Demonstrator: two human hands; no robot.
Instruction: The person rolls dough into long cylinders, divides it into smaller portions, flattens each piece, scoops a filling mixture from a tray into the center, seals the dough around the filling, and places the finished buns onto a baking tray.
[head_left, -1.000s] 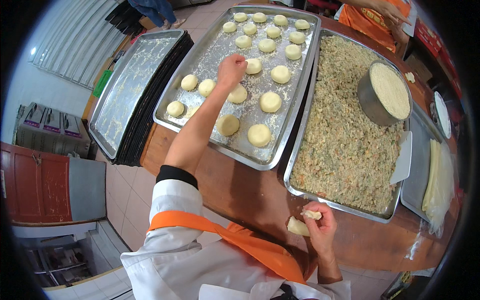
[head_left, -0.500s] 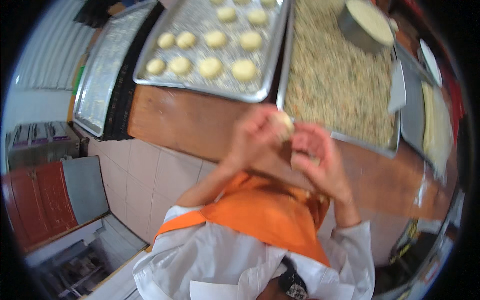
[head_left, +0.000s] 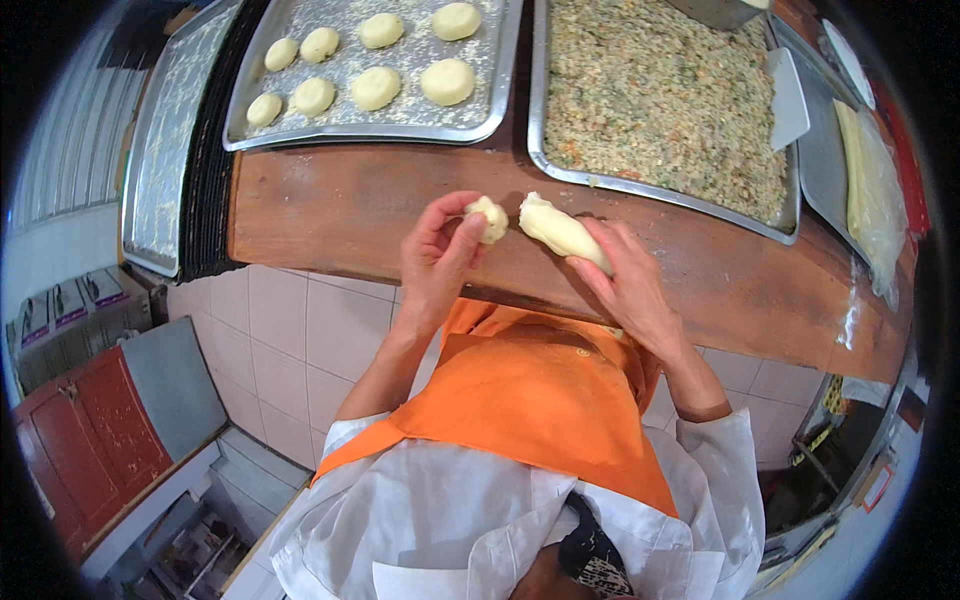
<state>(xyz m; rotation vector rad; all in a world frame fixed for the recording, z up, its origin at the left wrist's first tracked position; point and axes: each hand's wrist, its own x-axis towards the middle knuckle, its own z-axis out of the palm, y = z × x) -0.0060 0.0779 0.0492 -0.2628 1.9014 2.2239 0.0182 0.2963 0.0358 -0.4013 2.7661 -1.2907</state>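
Note:
Over the wooden table [head_left: 350, 205], my left hand [head_left: 440, 255] pinches a small, rough piece of pale dough [head_left: 488, 220] between thumb and fingers. Just to its right, my right hand [head_left: 620, 280] grips a short log of pale dough [head_left: 555, 232], its torn end facing the small piece; the two pieces are apart. Behind my hands, a floured steel tray [head_left: 360, 131] holds several round flattened dough pieces [head_left: 447, 80]. Beside it at the right, another tray [head_left: 660, 195] is filled with crumbly speckled filling [head_left: 650, 100].
A stack of trays [head_left: 150, 220] stands at the left. A metal container [head_left: 745, 12] and white scraper [head_left: 785, 95] are at the filling. Right of them lies a pan with dough strips under plastic [head_left: 875, 200]. A red cabinet [head_left: 90, 450] stands lower left.
My left hand has come back from the dough tray and now holds the small piece. My right hand has risen onto the table with the log. The view has shifted, trays now higher.

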